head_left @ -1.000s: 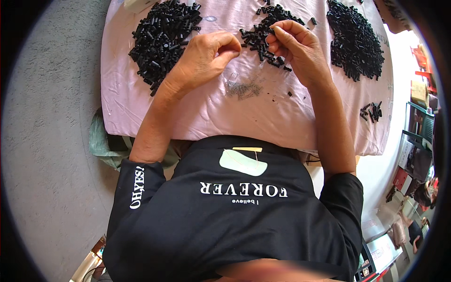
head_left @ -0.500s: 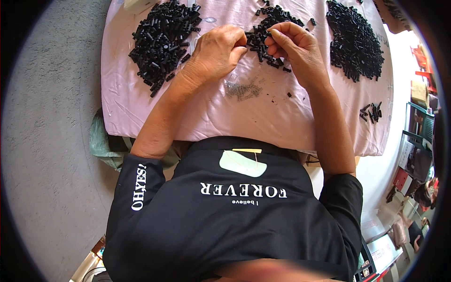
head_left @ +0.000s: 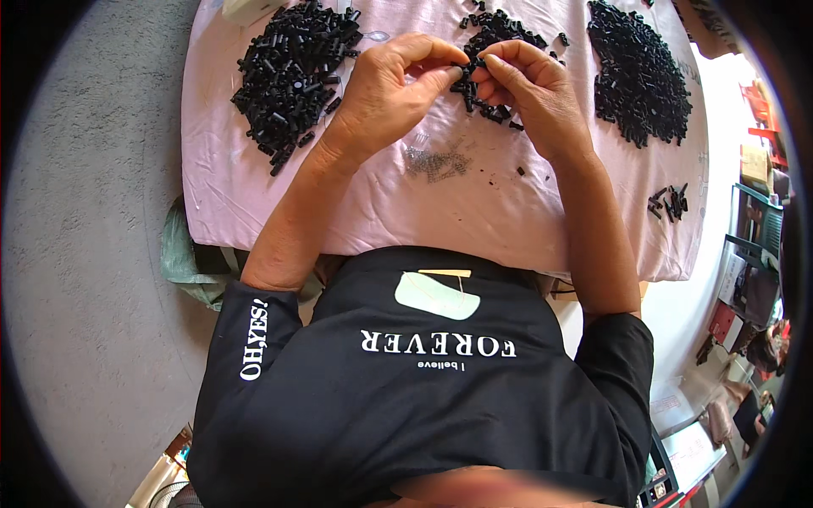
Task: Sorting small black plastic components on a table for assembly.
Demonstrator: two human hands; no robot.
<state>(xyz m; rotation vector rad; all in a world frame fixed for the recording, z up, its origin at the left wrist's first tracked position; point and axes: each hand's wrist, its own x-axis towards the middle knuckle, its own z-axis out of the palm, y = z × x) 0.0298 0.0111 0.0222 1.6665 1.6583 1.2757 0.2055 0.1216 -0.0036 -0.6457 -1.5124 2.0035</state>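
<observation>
My left hand (head_left: 385, 91) and my right hand (head_left: 542, 100) meet fingertip to fingertip over the pink-covered table. Each is closed in a pinch, and a small black plastic piece (head_left: 472, 64) shows between them. Fingers hide most of it, so I cannot tell whether it is one part or two. Just behind and beneath my hands lies a heap of small black parts (head_left: 500, 30). Nearer to me, a patch of tiny thin metal bits (head_left: 437, 163) is spread on the cloth, too fine to name.
A big pile of black cylindrical pieces (head_left: 292, 76) is at the left, with a whitish box (head_left: 247, 8) behind it. Another pile of smaller black parts (head_left: 639, 76) occupies the right. Several slim black pieces (head_left: 671, 203) lie near the right edge of the pink cloth (head_left: 508, 224).
My left hand has moved right and slightly away from me, bringing its fingertips against those of my right hand. My right hand has stayed nearly in place.
</observation>
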